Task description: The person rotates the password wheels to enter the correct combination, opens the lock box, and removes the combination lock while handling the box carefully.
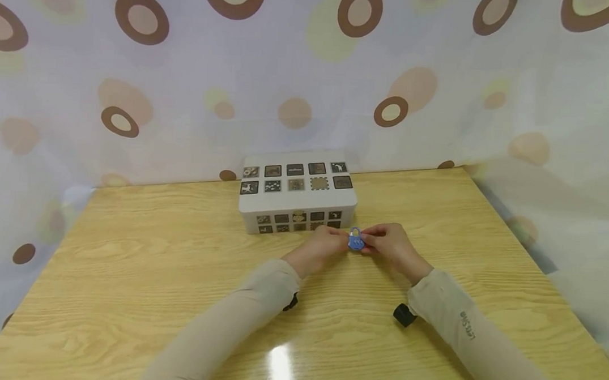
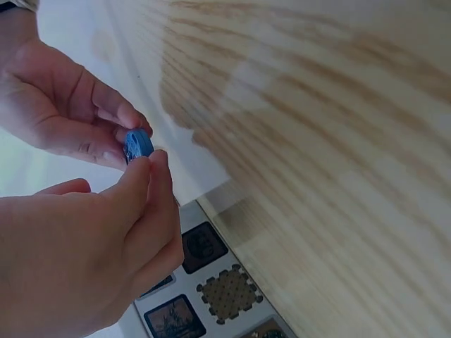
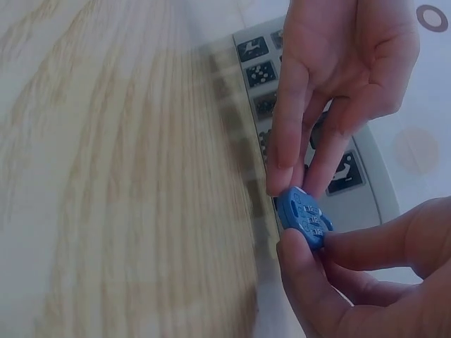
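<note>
A small blue combination padlock [image 1: 355, 241] is held between the two hands, just in front of the box's right front corner. My left hand [image 1: 324, 246] pinches its left edge between thumb and fingertips. From the other side, the thumb and fingers of my right hand [image 1: 395, 248] grip it. The shackle points up in the head view. In the right wrist view, number dials show on the face of the padlock [image 3: 307, 220]. Behind stands a white lidded box [image 1: 298, 198] with dark picture squares and a gold-coloured clasp [image 1: 299, 216] on its front.
The wood-grain table [image 1: 142, 273] carries the box near its back edge. A white curtain [image 1: 268, 75] with brown and beige circles hangs behind and at the sides. Black wrist devices [image 1: 404, 315] show below the light sleeves.
</note>
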Motion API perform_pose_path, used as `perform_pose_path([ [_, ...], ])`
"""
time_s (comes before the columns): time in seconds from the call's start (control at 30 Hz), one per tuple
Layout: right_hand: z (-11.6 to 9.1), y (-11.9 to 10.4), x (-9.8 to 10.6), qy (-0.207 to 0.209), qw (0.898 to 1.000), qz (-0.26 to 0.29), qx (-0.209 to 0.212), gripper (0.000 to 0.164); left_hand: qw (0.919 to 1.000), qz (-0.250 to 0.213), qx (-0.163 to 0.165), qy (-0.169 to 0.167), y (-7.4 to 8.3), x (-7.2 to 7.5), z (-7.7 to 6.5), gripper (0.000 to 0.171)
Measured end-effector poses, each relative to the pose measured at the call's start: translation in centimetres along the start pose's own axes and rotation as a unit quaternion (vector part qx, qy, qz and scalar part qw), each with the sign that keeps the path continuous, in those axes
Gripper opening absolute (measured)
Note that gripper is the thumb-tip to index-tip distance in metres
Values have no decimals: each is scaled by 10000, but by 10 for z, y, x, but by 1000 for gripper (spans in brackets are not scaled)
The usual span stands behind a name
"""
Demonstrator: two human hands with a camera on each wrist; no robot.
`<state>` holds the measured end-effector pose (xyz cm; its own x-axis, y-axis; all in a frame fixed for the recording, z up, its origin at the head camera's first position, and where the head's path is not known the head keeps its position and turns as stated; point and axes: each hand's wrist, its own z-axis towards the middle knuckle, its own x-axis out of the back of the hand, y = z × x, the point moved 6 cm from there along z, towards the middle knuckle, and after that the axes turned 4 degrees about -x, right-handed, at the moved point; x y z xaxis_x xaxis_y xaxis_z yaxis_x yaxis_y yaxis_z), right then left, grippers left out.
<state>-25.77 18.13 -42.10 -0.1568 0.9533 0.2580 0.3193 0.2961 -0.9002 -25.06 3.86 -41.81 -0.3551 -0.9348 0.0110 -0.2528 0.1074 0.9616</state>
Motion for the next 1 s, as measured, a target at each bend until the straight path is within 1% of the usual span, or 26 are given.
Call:
perform_pose_path([
  [0.1, 2, 1, 3, 58, 9999, -112, 37, 28, 9997, -196, 130, 55, -4, -3, 4, 29],
  [0.2, 5, 2, 6, 115, 9994, -283, 161, 26, 9983, -519, 251, 11, -6, -8, 7, 28],
  [0.3, 6, 3, 9, 156, 9983, -462, 307, 25, 9966, -785, 259, -45, -6, -12, 10, 27],
  [0.37, 7, 3, 10, 175, 9981, -496, 325, 25, 9952, -933, 288, -71, -6, -14, 11, 27],
  [0.73, 10, 0, 18, 250, 9978, -612, 104, 25, 9928, -1101, 467, -23, -6, -17, 19, 25],
  [0.87, 10, 0, 21, 275, 9967, -750, 107, 24, 9915, -1153, 601, -21, -6, -19, 21, 25],
  [1.0, 10, 3, 21, 229, 9961, -841, 133, 22, 9903, -1174, 740, -12, -7, -21, 20, 27],
])
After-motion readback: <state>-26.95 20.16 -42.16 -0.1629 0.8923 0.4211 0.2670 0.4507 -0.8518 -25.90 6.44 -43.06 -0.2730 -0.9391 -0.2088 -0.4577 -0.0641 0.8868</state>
